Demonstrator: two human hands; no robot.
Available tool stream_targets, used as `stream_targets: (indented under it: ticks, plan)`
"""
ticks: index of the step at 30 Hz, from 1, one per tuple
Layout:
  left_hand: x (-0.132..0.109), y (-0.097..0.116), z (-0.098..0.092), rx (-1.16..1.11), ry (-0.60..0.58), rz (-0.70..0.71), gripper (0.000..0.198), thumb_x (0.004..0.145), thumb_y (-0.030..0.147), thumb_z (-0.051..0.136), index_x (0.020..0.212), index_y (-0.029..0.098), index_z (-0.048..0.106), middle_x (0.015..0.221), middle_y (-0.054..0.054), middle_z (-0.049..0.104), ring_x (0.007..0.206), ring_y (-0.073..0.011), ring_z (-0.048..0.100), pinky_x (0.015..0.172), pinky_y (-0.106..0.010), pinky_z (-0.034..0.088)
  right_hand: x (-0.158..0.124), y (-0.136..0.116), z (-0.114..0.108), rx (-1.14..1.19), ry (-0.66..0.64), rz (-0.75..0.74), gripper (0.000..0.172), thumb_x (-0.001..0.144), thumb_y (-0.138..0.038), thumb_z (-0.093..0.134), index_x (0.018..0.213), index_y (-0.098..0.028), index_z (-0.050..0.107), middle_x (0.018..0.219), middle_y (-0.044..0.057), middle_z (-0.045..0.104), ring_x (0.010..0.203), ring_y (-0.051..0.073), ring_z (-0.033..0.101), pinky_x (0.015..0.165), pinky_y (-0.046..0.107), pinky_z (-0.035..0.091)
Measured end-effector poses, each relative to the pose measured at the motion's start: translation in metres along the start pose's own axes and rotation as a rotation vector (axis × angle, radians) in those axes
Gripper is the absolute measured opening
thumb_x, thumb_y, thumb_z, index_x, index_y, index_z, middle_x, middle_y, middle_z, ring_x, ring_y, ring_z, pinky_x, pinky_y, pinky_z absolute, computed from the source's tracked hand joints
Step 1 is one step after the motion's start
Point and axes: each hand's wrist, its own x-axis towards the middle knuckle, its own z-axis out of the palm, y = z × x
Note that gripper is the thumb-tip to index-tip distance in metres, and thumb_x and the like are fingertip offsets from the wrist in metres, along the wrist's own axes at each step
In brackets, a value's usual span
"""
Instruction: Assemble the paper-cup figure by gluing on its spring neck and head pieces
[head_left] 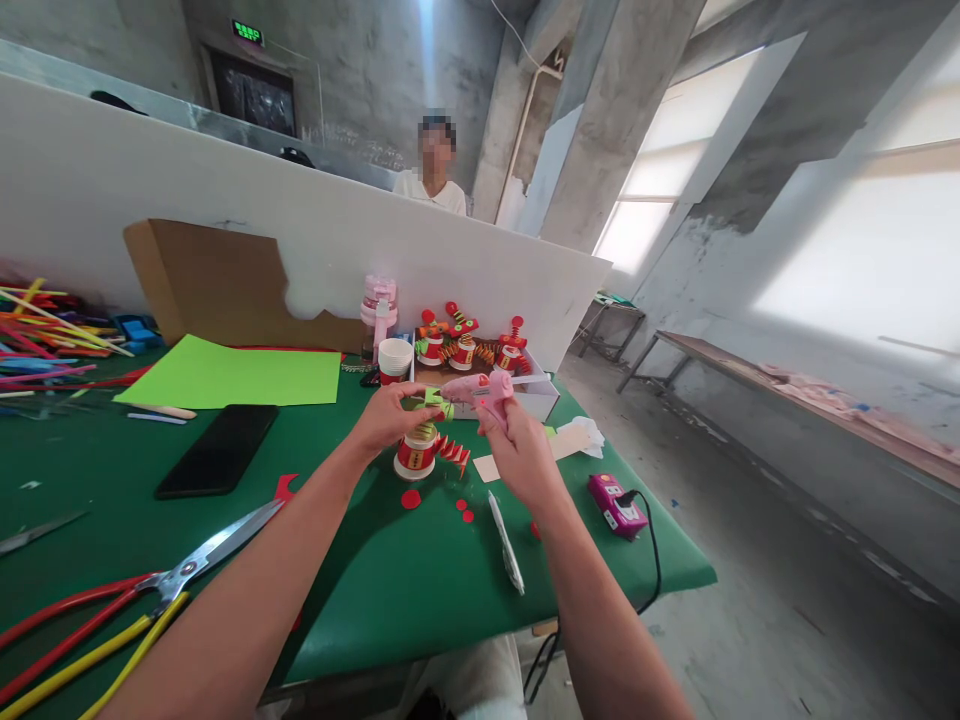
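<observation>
My right hand point(517, 450) is closed round a pink glue gun point(480, 388), whose nozzle points left at a folded green paper piece point(433, 402). My left hand point(388, 415) pinches that green piece just above a red and white paper cup figure point(417, 452) standing on the green table point(360, 590). A red accordion-folded paper strip point(454, 452) sticks out of the cup's right side. Small red paper circles point(411, 498) lie in front of the cup.
Large scissors point(195, 560) and red and yellow sticks lie near left. A black phone point(219, 450), green sheet point(240, 375), cardboard point(217, 285), stacked cups point(394, 358) and finished figures in a box point(469, 345) sit behind. A pink device with cable point(616, 503) lies right. A person sits beyond the white partition.
</observation>
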Motion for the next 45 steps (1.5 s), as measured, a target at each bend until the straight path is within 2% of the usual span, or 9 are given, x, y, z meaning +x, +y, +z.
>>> stream_targets:
  ticks: [11, 21, 25, 30, 36, 39, 45]
  plan:
    - [0.000, -0.001, 0.000, -0.010, 0.006, 0.016, 0.034, 0.060, 0.043, 0.084, 0.084, 0.021, 0.077, 0.067, -0.002, 0.072, 0.072, -0.0224, 0.069, 0.067, -0.032, 0.056, 0.000, 0.004, 0.002, -0.016, 0.031, 0.015, 0.024, 0.096, -0.042, 0.041, 0.090, -0.023, 0.054, 0.077, 0.006, 0.068, 0.071, 0.023, 0.062, 0.068, 0.032, 0.043]
    - [-0.002, 0.002, 0.000, -0.044, 0.004, -0.010, 0.036, 0.058, 0.043, 0.086, 0.085, 0.021, 0.077, 0.062, 0.000, 0.070, 0.067, -0.0215, 0.068, 0.061, -0.031, 0.055, -0.001, 0.006, 0.004, 0.051, 0.038, 0.046, 0.025, 0.094, -0.042, 0.045, 0.081, -0.023, 0.054, 0.072, 0.005, 0.065, 0.067, 0.021, 0.060, 0.065, 0.032, 0.043]
    - [-0.003, 0.002, 0.000, -0.087, -0.002, -0.065, 0.040, 0.055, 0.042, 0.087, 0.087, 0.020, 0.077, 0.063, 0.000, 0.070, 0.067, -0.0214, 0.068, 0.060, -0.031, 0.054, -0.001, 0.010, 0.002, 0.262, 0.070, 0.168, 0.027, 0.091, -0.048, 0.050, 0.079, -0.024, 0.053, 0.071, 0.002, 0.063, 0.054, 0.015, 0.052, 0.052, 0.028, 0.039]
    - [-0.003, 0.004, 0.000, -0.165, 0.007, -0.153, 0.052, 0.049, 0.044, 0.090, 0.092, 0.018, 0.076, 0.078, -0.004, 0.076, 0.072, -0.0226, 0.069, 0.064, -0.034, 0.055, 0.001, 0.009, 0.001, 0.738, 0.063, 0.322, 0.043, 0.077, -0.063, 0.066, 0.078, -0.022, 0.055, 0.076, -0.001, 0.063, 0.045, 0.007, 0.042, 0.042, 0.023, 0.038]
    - [-0.001, 0.001, 0.002, -0.219, 0.017, -0.200, 0.064, 0.044, 0.046, 0.093, 0.098, 0.017, 0.075, 0.089, -0.007, 0.078, 0.079, -0.0258, 0.071, 0.069, -0.037, 0.056, 0.002, 0.007, 0.000, 1.075, 0.024, 0.468, 0.048, 0.060, -0.057, 0.084, 0.074, -0.018, 0.061, 0.071, -0.003, 0.062, 0.046, 0.004, 0.040, 0.038, 0.019, 0.036]
    - [0.000, 0.000, 0.002, -0.220, 0.010, -0.185, 0.066, 0.044, 0.048, 0.092, 0.098, 0.015, 0.075, 0.090, -0.008, 0.077, 0.084, -0.0266, 0.072, 0.074, -0.038, 0.056, 0.003, 0.011, 0.000, 1.164, -0.002, 0.510, 0.044, 0.061, -0.051, 0.086, 0.077, -0.018, 0.062, 0.070, -0.003, 0.062, 0.045, 0.004, 0.038, 0.038, 0.018, 0.035]
    - [-0.001, 0.001, 0.002, -0.269, -0.022, -0.180, 0.066, 0.045, 0.050, 0.092, 0.098, 0.015, 0.073, 0.092, -0.008, 0.077, 0.084, -0.0275, 0.073, 0.076, -0.040, 0.056, 0.003, 0.018, -0.005, 1.207, -0.022, 0.530, 0.032, 0.075, -0.046, 0.077, 0.085, -0.019, 0.063, 0.071, -0.003, 0.061, 0.044, 0.004, 0.038, 0.039, 0.019, 0.034]
